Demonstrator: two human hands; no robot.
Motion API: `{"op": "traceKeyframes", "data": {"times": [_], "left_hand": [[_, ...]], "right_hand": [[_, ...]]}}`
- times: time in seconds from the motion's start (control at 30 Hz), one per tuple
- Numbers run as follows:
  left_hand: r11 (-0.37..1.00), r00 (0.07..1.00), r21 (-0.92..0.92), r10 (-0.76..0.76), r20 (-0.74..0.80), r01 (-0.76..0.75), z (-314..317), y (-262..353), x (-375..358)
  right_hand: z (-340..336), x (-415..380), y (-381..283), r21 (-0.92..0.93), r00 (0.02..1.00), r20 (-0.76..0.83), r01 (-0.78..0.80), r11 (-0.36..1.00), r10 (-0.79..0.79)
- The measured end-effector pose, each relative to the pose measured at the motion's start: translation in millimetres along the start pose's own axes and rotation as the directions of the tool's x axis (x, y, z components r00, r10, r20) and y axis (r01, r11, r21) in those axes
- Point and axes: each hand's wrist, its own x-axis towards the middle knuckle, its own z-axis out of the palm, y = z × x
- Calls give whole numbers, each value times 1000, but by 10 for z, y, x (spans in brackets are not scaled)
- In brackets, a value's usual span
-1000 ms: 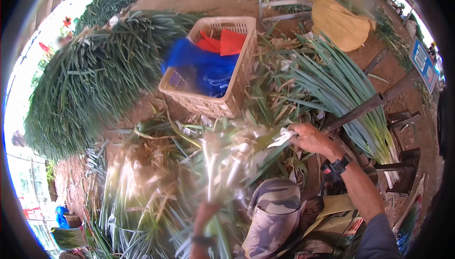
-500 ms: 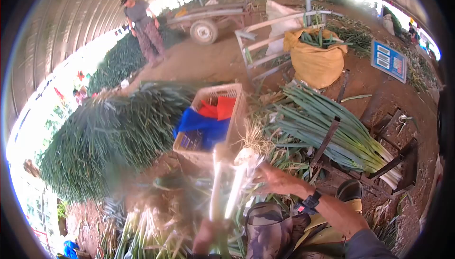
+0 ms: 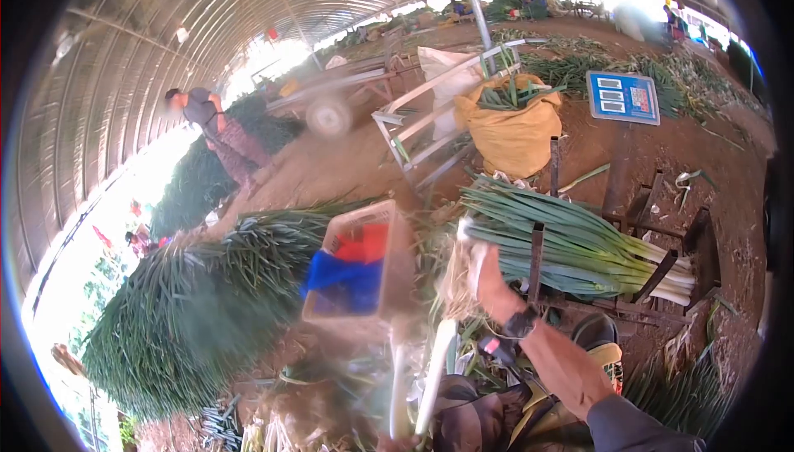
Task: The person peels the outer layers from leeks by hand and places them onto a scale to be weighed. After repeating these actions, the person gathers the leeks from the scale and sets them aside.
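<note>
Two leeks (image 3: 436, 373) stand close together with their white stalks upright and root ends at the top, low in the middle of the view. My left hand (image 3: 400, 444) is mostly cut off by the bottom edge, closed round their lower part. My right hand (image 3: 490, 282), wearing a dark watch, is raised beside the leek roots (image 3: 456, 278). Its fingers look closed, and a pale tip shows above them. Motion blur hides what they grip. A bundle of leeks (image 3: 571, 245) lies in a metal frame (image 3: 707, 258) to the right.
A crate (image 3: 397, 266) with red and blue cloth stands ahead, beside a large leek pile (image 3: 190, 311). Further off are a yellow sack (image 3: 513, 133), a blue display panel (image 3: 622, 96), a wheeled cart (image 3: 331, 113) and a person (image 3: 217, 129). More leeks (image 3: 289, 427) lie below.
My right hand has moved up from beside the stalks to the height of the roots. The leeks sit lower and further right. The view has shifted and tilted.
</note>
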Motion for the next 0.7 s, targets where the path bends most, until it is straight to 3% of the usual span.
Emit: {"op": "traceKeyframes", "data": {"times": [0.07,0.1,0.17,0.23,0.27,0.3,0.33,0.37,0.4,0.47,0.53,0.57,0.6,0.67,0.7], "left_hand": [[1000,999,2,-13,-36,13,-7,-76,-225],[1000,998,0,-18,-56,18,-21,-116,-356],[1000,995,-6,-23,-99,22,-73,-165,-556],[1000,992,-15,-2,-129,0,-107,-180,-681],[1000,991,-14,17,-136,-19,-128,-173,-696],[999,990,-8,39,-138,-41,-157,-80,-658],[998,988,-1,61,-141,-62,-185,15,-619],[995,984,-30,89,-155,-95,-237,-35,-564],[990,979,-60,115,-169,-126,-288,-127,-478],[987,974,-100,105,-199,-127,-310,-148,-388],[991,973,-116,40,-226,-68,-289,-17,-299],[976,967,-141,136,-214,-168,-316,-111,-259],[979,972,-101,156,-176,-176,-301,-12,-248],[981,977,-22,189,-99,-192,-249,262,-236],[962,960,-1,272,-68,-273,-286,70,-156]], "right_hand": [[-122,241,-225,123,998,-12,69,990,-68],[-123,243,-391,62,995,23,100,993,-102],[-149,238,-497,-166,989,88,133,977,-119],[-188,217,-282,-596,997,79,48,801,-1],[-152,68,-164,-824,979,93,-25,565,179],[-129,-77,-40,-965,930,103,8,262,353],[-115,-262,24,-985,858,104,157,-65,503],[-102,-446,88,-867,762,101,383,-320,639],[-26,-618,97,-651,705,176,607,-456,687],[-128,-672,282,-585,705,460,698,-414,539],[-148,-682,312,-722,736,528,652,-231,424],[93,-705,157,-853,787,457,520,-46,415],[284,-746,45,-924,825,380,354,141,419],[471,-851,-36,-898,813,286,43,437,508],[506,-880,-53,-825,790,250,-128,550,559]]}}
